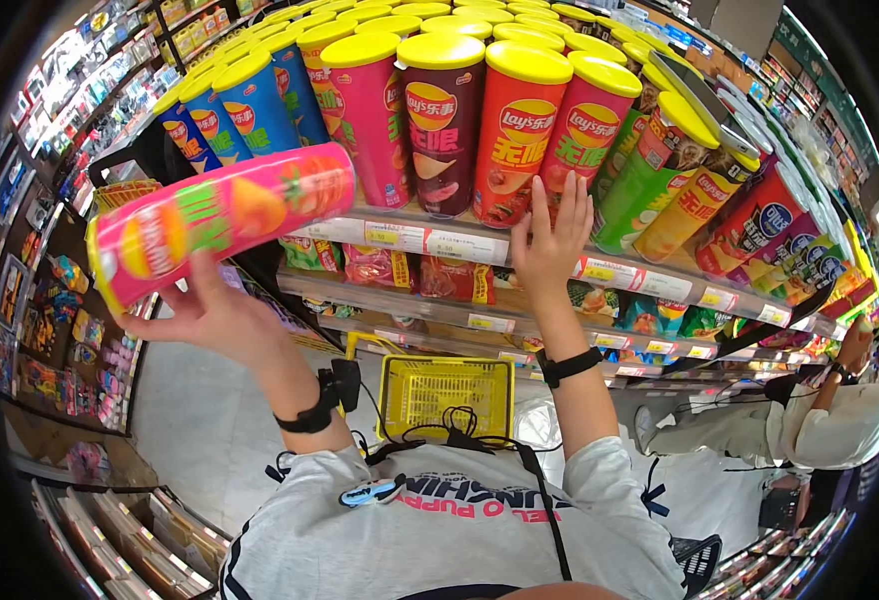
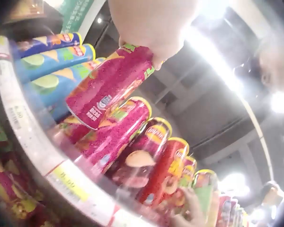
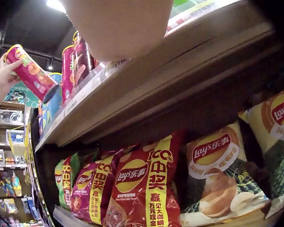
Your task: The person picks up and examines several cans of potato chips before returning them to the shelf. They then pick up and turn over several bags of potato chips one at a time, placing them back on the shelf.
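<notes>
My left hand [image 1: 196,316] grips a pink can of Lay's chips [image 1: 235,222] near its yellow-lidded end. The can is tilted on its side, in front of the shelf and left of the other cans. In the left wrist view its lower end [image 2: 102,94] points down toward the row. My right hand [image 1: 552,245] has its fingers extended upward at the shelf edge, fingertips against the lower part of a pinkish-red can [image 1: 588,125] and beside a red can [image 1: 522,130]. A maroon can [image 1: 442,125] and another pink can [image 1: 370,120] stand further left.
Yellow-lidded cans fill the top shelf, with blue ones [image 1: 258,105] at its left end. A phone-like dark slab [image 1: 688,90] lies on lids at right. Chip bags [image 3: 132,184] line the shelf below. A yellow basket [image 1: 446,398] is below me; another person [image 1: 830,425] is at right.
</notes>
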Tool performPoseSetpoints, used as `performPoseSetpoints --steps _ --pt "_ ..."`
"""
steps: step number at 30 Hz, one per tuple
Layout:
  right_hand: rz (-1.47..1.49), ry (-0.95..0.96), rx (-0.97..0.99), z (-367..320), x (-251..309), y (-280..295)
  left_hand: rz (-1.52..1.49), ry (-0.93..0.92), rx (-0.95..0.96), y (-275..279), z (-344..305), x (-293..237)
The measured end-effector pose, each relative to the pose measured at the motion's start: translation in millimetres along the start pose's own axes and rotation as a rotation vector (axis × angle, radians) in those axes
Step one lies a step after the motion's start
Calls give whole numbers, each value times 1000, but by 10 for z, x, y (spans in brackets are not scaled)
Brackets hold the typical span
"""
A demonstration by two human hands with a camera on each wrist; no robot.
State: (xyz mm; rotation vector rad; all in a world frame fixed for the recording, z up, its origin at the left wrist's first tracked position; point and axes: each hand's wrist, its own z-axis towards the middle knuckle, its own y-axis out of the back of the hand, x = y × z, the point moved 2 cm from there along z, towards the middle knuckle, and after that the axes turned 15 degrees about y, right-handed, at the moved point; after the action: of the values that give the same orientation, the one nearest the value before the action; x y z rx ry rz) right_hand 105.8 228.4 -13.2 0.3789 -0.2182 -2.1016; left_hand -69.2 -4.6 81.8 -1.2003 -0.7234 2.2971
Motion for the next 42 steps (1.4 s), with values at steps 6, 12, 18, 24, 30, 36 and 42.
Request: performPoseSetpoints --steps 6,12,18,24,30,36,42 --pt "5 -1 -15 2 23 3 -356 638 89 255 71 70" --pt "-4 0 -16 8 22 -1 -302 472 106 266 148 273" --pt "-2 13 -5 6 15 -3 232 -155 156 -49 215 184" --pt "-26 18 8 4 16 0 223 -48 490 -348 466 544" --pt "-16 19 19 1 1 10 529 3 599 -562 527 734" --pt "-22 9 19 6 1 6 644 -122 614 -636 468 835" --pt "-18 15 15 -4 26 11 741 -266 622 -657 494 857"
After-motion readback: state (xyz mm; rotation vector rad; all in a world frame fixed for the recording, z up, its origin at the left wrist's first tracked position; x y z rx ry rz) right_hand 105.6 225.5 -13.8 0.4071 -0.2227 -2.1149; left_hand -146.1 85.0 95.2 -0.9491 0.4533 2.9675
